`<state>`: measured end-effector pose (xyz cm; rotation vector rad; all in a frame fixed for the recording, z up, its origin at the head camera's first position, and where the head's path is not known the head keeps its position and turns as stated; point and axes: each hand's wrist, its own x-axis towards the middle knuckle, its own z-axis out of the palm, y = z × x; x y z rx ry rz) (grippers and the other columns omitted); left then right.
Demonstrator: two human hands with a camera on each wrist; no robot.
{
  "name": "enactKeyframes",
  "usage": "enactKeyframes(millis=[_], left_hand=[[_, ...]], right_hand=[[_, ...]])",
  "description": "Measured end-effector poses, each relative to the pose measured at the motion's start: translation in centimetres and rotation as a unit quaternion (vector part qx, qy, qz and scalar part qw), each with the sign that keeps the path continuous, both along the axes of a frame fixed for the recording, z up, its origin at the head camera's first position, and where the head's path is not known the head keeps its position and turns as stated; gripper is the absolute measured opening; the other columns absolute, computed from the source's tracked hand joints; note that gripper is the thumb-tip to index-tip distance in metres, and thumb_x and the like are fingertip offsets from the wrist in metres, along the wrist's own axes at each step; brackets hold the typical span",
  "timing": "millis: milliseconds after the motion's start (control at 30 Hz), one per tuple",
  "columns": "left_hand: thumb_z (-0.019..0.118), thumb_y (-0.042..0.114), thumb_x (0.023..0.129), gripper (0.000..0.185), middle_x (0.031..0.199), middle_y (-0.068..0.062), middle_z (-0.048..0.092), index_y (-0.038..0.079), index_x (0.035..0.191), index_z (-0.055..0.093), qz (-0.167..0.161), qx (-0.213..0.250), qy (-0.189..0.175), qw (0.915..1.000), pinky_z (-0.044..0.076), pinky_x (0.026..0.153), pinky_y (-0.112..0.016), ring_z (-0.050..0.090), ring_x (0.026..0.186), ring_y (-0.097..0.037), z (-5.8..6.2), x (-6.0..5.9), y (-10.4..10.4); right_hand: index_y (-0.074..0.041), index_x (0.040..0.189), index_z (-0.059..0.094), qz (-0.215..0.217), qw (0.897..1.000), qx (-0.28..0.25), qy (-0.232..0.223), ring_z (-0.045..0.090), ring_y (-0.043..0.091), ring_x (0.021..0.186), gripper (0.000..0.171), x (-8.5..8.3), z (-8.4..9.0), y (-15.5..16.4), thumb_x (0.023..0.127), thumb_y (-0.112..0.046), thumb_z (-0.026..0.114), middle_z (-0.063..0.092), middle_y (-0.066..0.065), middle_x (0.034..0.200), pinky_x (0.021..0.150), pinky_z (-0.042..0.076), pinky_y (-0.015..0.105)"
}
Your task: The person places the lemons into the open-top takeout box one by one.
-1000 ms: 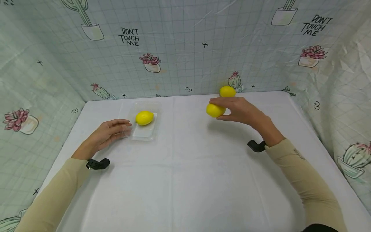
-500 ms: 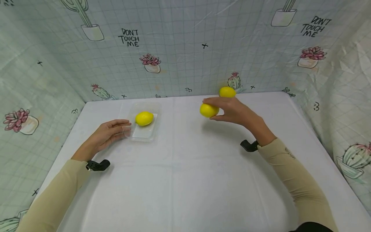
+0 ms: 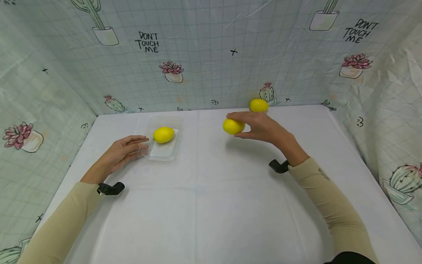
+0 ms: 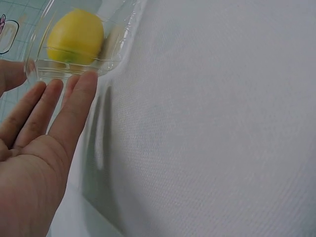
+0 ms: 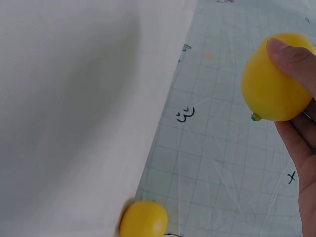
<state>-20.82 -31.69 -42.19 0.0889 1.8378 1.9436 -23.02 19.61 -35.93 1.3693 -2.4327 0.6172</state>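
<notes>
My right hand [image 3: 265, 127] grips a yellow lemon [image 3: 232, 126] between thumb and fingers, above the table right of centre. In the right wrist view the green stem tip of this lemon [image 5: 276, 79] shows. A second lemon [image 3: 163, 135] lies inside a clear plastic container [image 3: 162, 153] at the left. My left hand [image 3: 118, 156] is at the container's left side, its fingers fairly straight and touching the clear wall. The left wrist view has the fingertips of this hand [image 4: 44, 148] against the container's end.
A third lemon [image 3: 258, 105] sits at the table's back edge, behind my right hand and close to the back wall. A white cloth covers the table [image 3: 197, 205]. Printed plastic sheeting [image 3: 204, 55] with cactus drawings rises at the back and both sides.
My right hand has moved left with the lemon, away from the lemon at the back edge. The left hand and the container have stayed in place.
</notes>
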Motion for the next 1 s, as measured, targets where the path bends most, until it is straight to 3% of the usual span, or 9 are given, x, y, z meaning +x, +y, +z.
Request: enactKeyframes(millis=[200, 633, 1000], left_hand=[[0.059, 0.014, 0.105, 0.052, 0.138, 0.006, 0.06, 0.0, 0.151, 0.039, 0.005, -0.016, 0.003, 0.9998, 0.052, 0.102, -0.024, 0.063, 0.122, -0.007, 0.2, 0.0, 0.2], [0.059, 0.009, 0.104, 0.059, 0.141, -0.006, 0.062, -0.011, 0.153, 0.031, 0.014, 0.018, -0.02, 0.9995, 0.05, 0.104, -0.024, 0.061, 0.127, -0.01, 0.4, 0.1, 0.3], [0.061, 0.016, 0.104, 0.058, 0.144, -0.003, 0.06, -0.006, 0.152, 0.037, 0.026, -0.043, -0.003, 0.9987, 0.05, 0.104, -0.021, 0.058, 0.129, -0.007, 0.4, 0.1, 0.5]], right_hand=[[-0.005, 0.14, 0.058, 0.0, 1.0, -0.001, -0.009, 0.063, 0.028, 0.125, 0.07, 0.0, -0.1, -0.4, 0.078, -0.013, 0.09, 0.064, 0.01, 0.138, 0.103, 0.054, 0.041], [-0.004, 0.14, 0.059, 0.027, 0.999, -0.028, -0.032, 0.063, 0.026, 0.125, 0.07, -0.2, 0.0, -2.5, 0.078, -0.015, 0.09, 0.064, 0.01, 0.139, 0.105, 0.053, 0.037], [-0.003, 0.14, 0.059, 0.047, 0.998, -0.037, -0.02, 0.063, 0.026, 0.124, 0.067, -0.7, 0.3, -4.9, 0.082, -0.018, 0.088, 0.064, 0.011, 0.138, 0.104, 0.054, 0.036]])
